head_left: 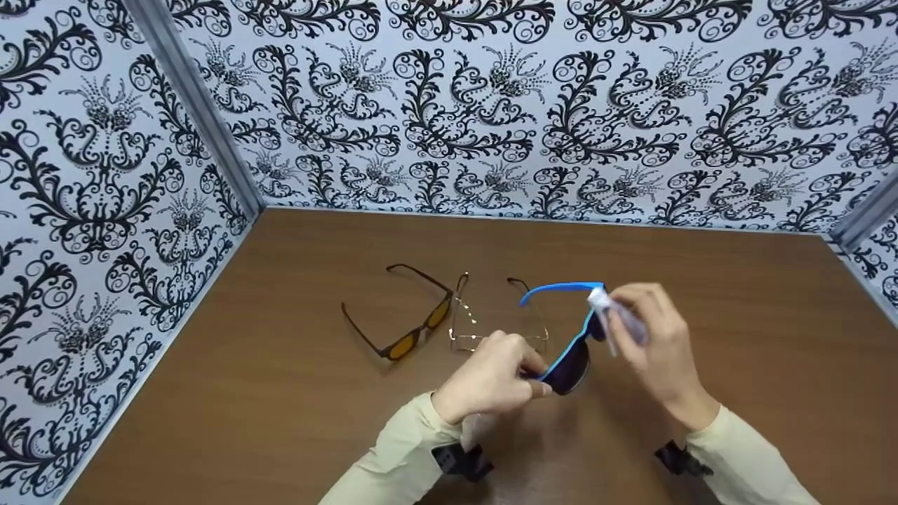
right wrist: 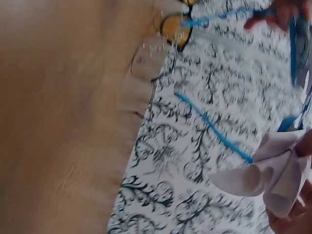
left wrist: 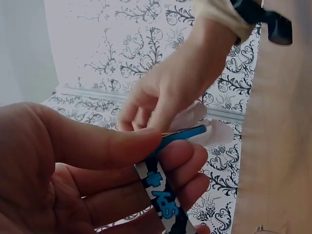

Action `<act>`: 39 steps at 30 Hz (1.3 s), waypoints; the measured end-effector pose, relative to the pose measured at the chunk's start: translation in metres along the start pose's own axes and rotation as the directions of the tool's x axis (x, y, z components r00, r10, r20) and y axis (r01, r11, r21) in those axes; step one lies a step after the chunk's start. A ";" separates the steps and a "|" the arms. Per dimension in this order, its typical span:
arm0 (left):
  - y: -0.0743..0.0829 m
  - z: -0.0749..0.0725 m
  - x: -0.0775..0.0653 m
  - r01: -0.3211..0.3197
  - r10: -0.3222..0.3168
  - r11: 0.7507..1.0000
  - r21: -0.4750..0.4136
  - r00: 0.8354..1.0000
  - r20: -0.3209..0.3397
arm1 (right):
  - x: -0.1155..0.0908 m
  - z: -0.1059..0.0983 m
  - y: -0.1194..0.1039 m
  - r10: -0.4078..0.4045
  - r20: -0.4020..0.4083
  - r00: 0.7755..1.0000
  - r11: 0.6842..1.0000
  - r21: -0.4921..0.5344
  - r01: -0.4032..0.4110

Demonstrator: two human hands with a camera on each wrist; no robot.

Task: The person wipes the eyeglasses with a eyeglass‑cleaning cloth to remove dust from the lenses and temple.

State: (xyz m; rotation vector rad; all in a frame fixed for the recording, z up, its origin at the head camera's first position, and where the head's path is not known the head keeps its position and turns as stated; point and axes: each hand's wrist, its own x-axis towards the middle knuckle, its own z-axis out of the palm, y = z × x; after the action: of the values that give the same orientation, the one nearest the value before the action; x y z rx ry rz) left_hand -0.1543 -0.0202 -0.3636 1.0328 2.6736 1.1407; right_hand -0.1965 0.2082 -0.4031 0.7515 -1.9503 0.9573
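Observation:
Blue-framed sunglasses (head_left: 570, 366) with dark lenses are held up over the table between both hands. My left hand (head_left: 494, 375) pinches them at one end by the hinge, thumb against curled fingers. In the left wrist view the patterned temple (left wrist: 163, 200), black and white with blue lettering, passes between the fingers. At the other end of the frame, my right hand (head_left: 656, 344) grips a pale cleaning cloth (head_left: 621, 319) bunched against the far lens and hinge. The cloth (right wrist: 278, 170) hangs in folds from the fingers in the right wrist view.
Brown-framed glasses with orange lenses (head_left: 403, 346) lie unfolded on the wooden table (head_left: 280, 280), left of the hands. Beside them, thin gold-rimmed clear glasses (head_left: 463, 341) lie partly hidden behind the left hand. Patterned walls (head_left: 491, 105) close off the table's back and sides.

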 end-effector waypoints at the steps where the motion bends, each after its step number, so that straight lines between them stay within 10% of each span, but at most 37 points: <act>1: 0.001 0.000 0.000 0.003 -0.003 1.000 -0.001 1.000 0.005 | 0.002 -0.001 0.003 0.040 -0.010 0.999 0.999 -0.002 -0.040; 17: -0.005 -0.009 -0.001 0.019 -0.029 0.989 -0.146 0.998 -0.064 | 0.000 -0.009 0.002 0.359 -0.056 0.932 0.923 0.171 -0.345; 27: -0.005 -0.013 0.001 0.030 -0.094 0.937 -0.349 0.981 -0.170 | -0.019 0.006 -0.024 0.248 -0.036 0.968 0.801 0.569 -0.184; 39: 0.007 -0.014 -0.003 -0.011 -0.053 0.924 -0.381 0.986 -0.156 | -0.008 0.013 -0.042 0.231 -0.067 0.971 0.747 0.651 -0.133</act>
State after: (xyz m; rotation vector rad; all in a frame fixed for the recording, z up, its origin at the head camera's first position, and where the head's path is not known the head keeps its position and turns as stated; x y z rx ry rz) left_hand -0.1524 -0.0275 -0.3496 0.8713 2.4144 1.7212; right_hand -0.1656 0.1762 -0.4006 0.8377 -1.5712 1.8076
